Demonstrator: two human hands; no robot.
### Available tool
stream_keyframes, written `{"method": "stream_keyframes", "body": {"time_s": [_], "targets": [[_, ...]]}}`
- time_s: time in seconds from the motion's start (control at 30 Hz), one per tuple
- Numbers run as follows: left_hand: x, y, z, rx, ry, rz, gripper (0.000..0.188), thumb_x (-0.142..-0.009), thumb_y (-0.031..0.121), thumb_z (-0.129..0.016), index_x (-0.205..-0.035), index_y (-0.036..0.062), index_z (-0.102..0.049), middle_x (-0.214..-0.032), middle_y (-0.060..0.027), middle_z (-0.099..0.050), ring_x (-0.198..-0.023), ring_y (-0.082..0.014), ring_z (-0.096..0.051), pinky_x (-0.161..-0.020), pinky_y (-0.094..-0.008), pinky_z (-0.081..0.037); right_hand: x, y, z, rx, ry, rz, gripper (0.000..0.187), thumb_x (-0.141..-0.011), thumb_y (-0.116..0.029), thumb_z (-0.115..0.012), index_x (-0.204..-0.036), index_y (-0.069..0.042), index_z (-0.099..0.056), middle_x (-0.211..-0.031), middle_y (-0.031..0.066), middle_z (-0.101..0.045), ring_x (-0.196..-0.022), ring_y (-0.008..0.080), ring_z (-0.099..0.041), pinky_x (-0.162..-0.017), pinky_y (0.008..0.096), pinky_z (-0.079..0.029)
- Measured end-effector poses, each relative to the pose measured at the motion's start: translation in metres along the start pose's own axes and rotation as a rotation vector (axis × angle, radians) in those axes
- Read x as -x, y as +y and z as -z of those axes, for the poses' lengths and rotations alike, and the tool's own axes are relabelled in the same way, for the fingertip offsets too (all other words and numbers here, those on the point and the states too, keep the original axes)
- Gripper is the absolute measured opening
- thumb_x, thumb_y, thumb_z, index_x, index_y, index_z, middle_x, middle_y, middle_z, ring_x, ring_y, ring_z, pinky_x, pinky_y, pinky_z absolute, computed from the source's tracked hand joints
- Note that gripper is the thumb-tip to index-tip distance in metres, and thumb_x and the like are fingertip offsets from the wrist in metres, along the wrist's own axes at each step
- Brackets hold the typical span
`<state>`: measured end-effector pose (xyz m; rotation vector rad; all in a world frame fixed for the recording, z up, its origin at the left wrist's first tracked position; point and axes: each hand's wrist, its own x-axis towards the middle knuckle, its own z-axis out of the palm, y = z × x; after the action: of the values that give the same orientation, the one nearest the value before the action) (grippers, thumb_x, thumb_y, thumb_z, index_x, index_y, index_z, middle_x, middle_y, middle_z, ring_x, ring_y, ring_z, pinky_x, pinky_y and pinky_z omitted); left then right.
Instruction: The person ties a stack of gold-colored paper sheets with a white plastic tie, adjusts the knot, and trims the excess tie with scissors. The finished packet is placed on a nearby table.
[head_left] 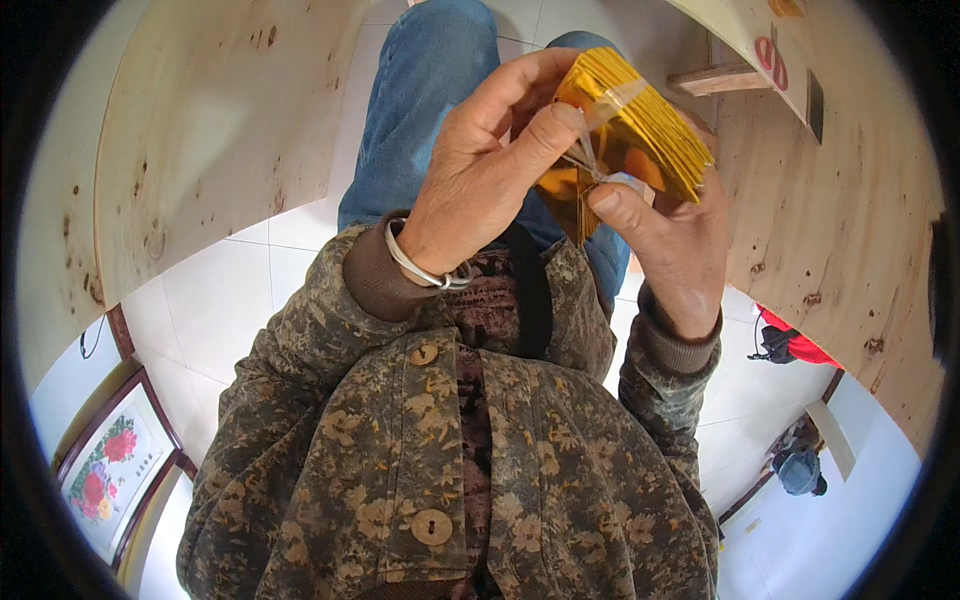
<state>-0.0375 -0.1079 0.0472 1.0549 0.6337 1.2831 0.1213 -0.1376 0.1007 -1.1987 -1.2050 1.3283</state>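
A bundle of shiny gold foil sheets (pixel 650 125), stacked with their edges fanned slightly, is held up above my lap between both hands. A clear plastic strip (pixel 612 103) runs around it and gathers at a twisted point near my thumbs. My left hand (pixel 480 160) grips the bundle's left side, thumb pressed on the gathered strip and fingers behind. My right hand (pixel 685 240) closes on the lower right side, its thumb by a small whitish, translucent flap (pixel 632 186). The right fingers are mostly hidden behind the foil.
Pale wooden boards flank me at left (pixel 220 120) and right (pixel 820 230). Red loops like scissor handles (pixel 770 62) lie at the upper right, above a wooden bar (pixel 715 80). A framed flower picture (pixel 115 465) stands lower left; a red item (pixel 805 345) is at right.
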Motion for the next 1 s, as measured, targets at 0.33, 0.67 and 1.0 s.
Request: {"method": "stream_keyframes", "body": {"time_s": [0.33, 0.67, 1.0], "targets": [[-0.011, 0.009, -0.002, -0.544, 0.089, -0.358, 0.028, -0.088, 0.008, -0.075, -0.114, 0.0031, -0.065, -0.111, -0.0072, -0.065, -0.097, -0.0144, -0.063, -0.084, -0.0277, -0.052, 0.005, 0.015, -0.007, -0.057, 0.223, 0.035, 0.050, -0.082, -0.004, -0.077, -0.128, 0.003, -0.057, -0.116, 0.0102, -0.066, -0.103, 0.0172, -0.063, -0.093, 0.0310, -0.051], [-0.007, 0.028, -0.011, -0.658, 0.096, -0.451, 0.018, -0.078, -0.001, -0.082, -0.091, 0.0035, -0.070, -0.088, -0.0051, -0.066, -0.078, -0.0141, -0.064, -0.067, -0.0276, -0.050, 0.013, 0.044, -0.008, -0.216, 0.281, 0.152, 0.060, -0.084, -0.004, -0.077, -0.136, 0.002, -0.048, -0.123, 0.0118, -0.061, -0.110, 0.0203, -0.061, -0.099, 0.0340, -0.048], [-0.008, 0.032, -0.009, -0.670, 0.087, -0.492, 0.020, -0.076, -0.001, -0.083, -0.091, 0.0038, -0.071, -0.089, -0.0063, -0.067, -0.080, -0.0166, -0.064, -0.068, -0.0295, -0.051, 0.014, 0.046, -0.012, -0.120, 0.311, 0.176, 0.071, -0.083, -0.010, -0.081, -0.141, 0.002, -0.042, -0.126, 0.0132, -0.060, -0.112, 0.0215, -0.060, -0.101, 0.0355, -0.047]]}}
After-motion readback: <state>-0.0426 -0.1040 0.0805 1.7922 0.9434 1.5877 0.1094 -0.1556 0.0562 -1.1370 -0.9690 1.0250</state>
